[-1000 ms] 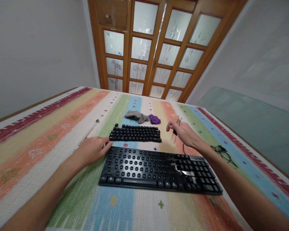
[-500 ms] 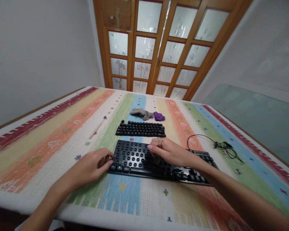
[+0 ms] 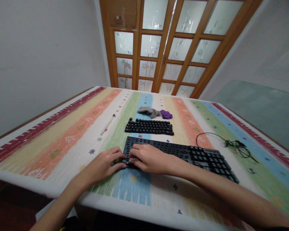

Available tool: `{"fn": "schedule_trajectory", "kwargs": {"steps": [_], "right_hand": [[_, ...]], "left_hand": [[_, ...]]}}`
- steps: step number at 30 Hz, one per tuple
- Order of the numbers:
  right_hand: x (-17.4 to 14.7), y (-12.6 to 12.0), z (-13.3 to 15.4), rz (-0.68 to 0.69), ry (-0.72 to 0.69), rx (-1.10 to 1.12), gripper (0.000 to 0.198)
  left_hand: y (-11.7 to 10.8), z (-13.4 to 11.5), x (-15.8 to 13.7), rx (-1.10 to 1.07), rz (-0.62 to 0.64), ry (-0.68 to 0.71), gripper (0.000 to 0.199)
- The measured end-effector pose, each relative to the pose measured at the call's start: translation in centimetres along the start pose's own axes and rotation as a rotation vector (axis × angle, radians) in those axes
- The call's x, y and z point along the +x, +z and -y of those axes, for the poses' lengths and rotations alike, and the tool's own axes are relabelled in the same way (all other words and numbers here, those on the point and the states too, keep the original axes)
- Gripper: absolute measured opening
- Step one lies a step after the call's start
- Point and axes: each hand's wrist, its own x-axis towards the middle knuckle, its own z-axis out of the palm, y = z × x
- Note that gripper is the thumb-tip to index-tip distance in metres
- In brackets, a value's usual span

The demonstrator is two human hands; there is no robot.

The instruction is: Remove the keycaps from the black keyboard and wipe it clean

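Note:
A black keyboard [image 3: 159, 145] lies in front of me, its left and middle part stripped of keycaps, with bare switch stems showing. The number pad at its right end still carries keys. At the lower left corner, my left hand [image 3: 108, 162] pinches with thumb and forefinger around the keyboard's edge. My right hand [image 3: 150, 158] reaches across the board, its fingers closed on a small metal keycap puller [image 3: 131, 161]. The puller's tip is close to my left fingertips, over the bottom left keys. My right hand hides much of the lower rows.
Behind the keyboard, loose black keycaps [image 3: 149, 126] are laid out in rows. Farther back are a grey cloth [image 3: 149, 111] and a purple cloth [image 3: 166, 114]. A thin brush [image 3: 108, 124] lies left, a coiled cable [image 3: 236, 145] right, all on the striped tablecloth [image 3: 82, 128].
My right hand has moved left from the keyboard's middle to its lower left corner, beside my left hand. The view has shifted slightly, so the table's things appear farther right.

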Motion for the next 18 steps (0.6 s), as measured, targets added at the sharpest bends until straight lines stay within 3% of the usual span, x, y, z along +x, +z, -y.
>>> {"fn": "schedule_trajectory", "kwargs": {"steps": [6, 18], "right_hand": [[0.2, 1.1, 0.7, 0.04, 0.032, -0.195, 0.023], [-0.5, 2.3, 2.0, 0.019, -0.105, -0.23, 0.027]], "left_hand": [[0.8, 0.1, -0.1, 0.051, -0.067, 0.096, 0.015], [2.4, -0.8, -1.8, 0.204, -0.187, 0.28, 0.016]]}}
